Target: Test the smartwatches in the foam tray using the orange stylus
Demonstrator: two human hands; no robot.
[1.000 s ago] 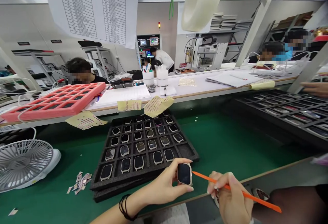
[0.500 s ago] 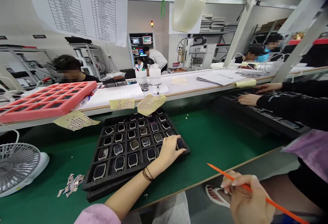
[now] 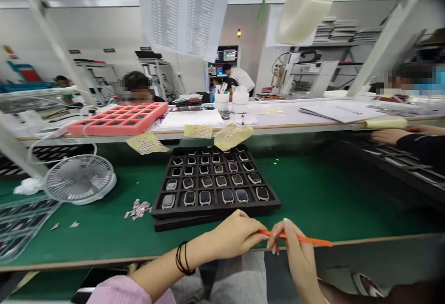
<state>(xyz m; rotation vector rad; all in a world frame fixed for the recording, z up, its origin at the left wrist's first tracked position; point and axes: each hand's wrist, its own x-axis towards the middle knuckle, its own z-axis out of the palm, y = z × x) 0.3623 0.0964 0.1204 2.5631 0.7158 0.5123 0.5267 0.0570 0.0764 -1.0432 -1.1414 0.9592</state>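
My right hand (image 3: 295, 243) is closed round a thin orange stick (image 3: 313, 241), held nearly level in front of the table's edge. My left hand (image 3: 241, 234) meets the stick's left end with thumb and fingers pinched on it; the very tip is hidden. Just beyond both hands lies a black foam tray (image 3: 215, 213), stacked on another black tray. Its compartments hold several smartwatches, among them a watch (image 3: 262, 193) in the front right corner.
A white fan (image 3: 79, 179) stands left, near a pile of small paper scraps (image 3: 139, 209). A clear tray (image 3: 24, 225) lies far left. Above is a shelf with a red foam tray (image 3: 121, 128) and yellow sticker sheets (image 3: 232, 136). At right a co-worker's hand (image 3: 391, 136) is over another black tray.
My left hand has left the watch at the tray's right corner and come back to the stick. My right hand has moved left, with the stick turned level. The view has swung left.
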